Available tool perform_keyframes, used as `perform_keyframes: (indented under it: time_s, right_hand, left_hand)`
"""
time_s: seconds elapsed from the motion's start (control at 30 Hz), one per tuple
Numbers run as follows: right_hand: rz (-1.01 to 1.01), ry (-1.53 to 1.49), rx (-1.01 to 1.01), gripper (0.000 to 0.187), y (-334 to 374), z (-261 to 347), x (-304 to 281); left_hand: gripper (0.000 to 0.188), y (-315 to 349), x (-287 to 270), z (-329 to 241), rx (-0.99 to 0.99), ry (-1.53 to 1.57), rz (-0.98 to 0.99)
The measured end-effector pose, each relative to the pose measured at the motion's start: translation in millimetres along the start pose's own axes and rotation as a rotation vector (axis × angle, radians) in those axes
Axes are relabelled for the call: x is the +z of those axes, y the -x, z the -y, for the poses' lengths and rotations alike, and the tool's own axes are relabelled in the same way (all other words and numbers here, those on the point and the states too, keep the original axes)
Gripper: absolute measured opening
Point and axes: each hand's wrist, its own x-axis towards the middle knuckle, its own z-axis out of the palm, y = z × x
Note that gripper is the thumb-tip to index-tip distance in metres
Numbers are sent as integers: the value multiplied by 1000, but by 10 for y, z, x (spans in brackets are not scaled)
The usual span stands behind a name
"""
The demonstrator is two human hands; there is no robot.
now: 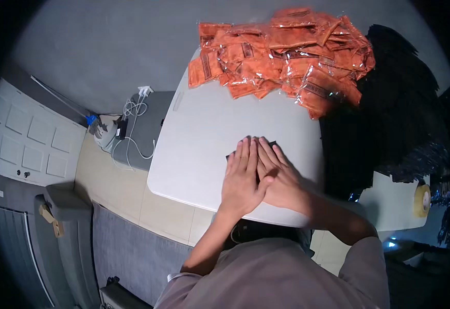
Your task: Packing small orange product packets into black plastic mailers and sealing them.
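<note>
Both my hands lie flat near the front edge of a white table, side by side and partly overlapping. My left hand has its fingers stretched forward, with its thumb across my right hand. The fingers of the right are also stretched out flat. Beneath them lies a flat black piece, perhaps folded cloth. Only its corners show past my fingers, so its full shape is hidden. Neither hand grips anything.
Orange items in clear plastic bags are heaped at the table's far end. A large black pile stands along the right. A roll of tape sits at the far right. White cables lie on a grey surface left of the table.
</note>
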Motion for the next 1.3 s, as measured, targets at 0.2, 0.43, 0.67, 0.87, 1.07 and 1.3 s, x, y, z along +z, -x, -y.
perform_keyframes:
  time_s: [0.2, 0.43, 0.67, 0.87, 1.07, 1.3]
  right_hand:
    - [-14, -225, -40, 92, 77, -91, -242]
    - [-38, -237, -44, 90, 103, -138, -195]
    - [-161, -566, 146, 42, 5, -343, -491]
    - [-11, -364, -317, 63, 61, -180, -480]
    - [-218, -190, -89, 65, 134, 24, 558]
    - [-100, -200, 5, 68, 185, -15, -94]
  left_hand:
    - [77, 78, -267, 137, 0, -434, 65]
    - [70, 95, -219, 208, 43, -477, 29]
    - [63, -20, -392, 250, 25, -277, -206]
    - [52, 228, -383, -179, -55, 119, -219]
    - [91, 331, 153, -686, 81, 28, -61]
    - [94, 11, 47, -373, 47, 344, 52]
